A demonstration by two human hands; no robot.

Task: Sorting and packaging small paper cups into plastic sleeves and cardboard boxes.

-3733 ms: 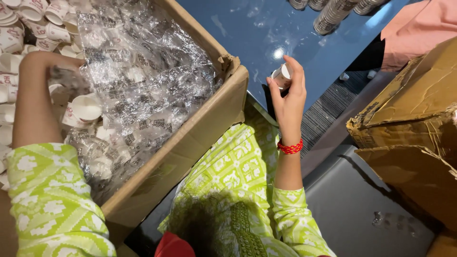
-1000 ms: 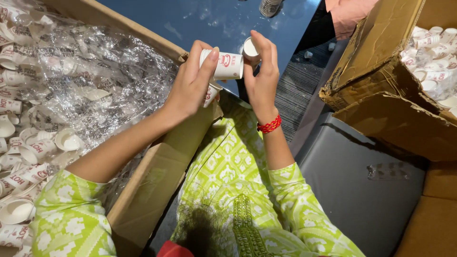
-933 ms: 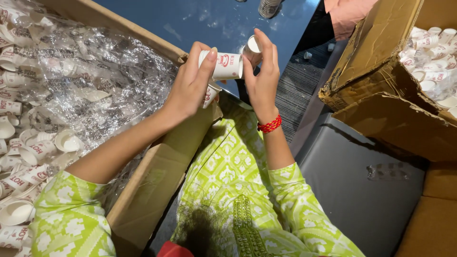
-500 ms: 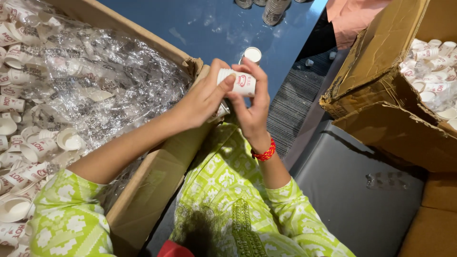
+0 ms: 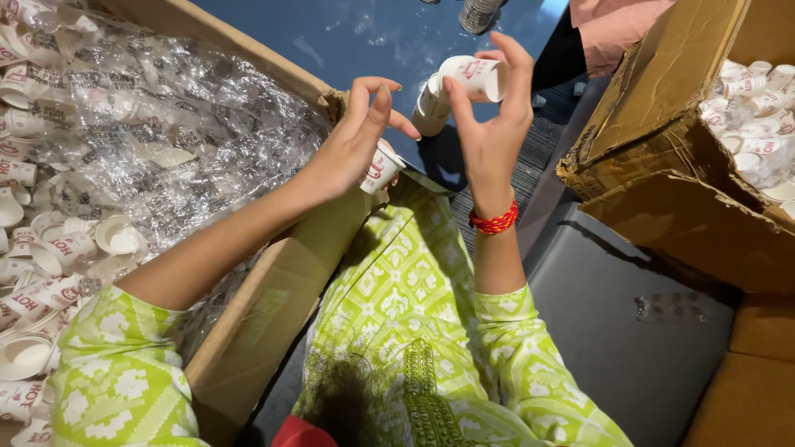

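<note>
Gripping paper cups [image 5: 464, 87], right hand [image 5: 490, 132]

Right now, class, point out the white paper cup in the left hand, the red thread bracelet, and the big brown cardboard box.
White paper cup [image 5: 379, 170], head view, side wall.
Red thread bracelet [image 5: 493, 221], head view, front.
Brown cardboard box [image 5: 273, 290], head view, outer wall.

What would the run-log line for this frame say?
left hand: holds small paper cup | right hand: holds nested cup stack | cardboard box of cups at left
</note>
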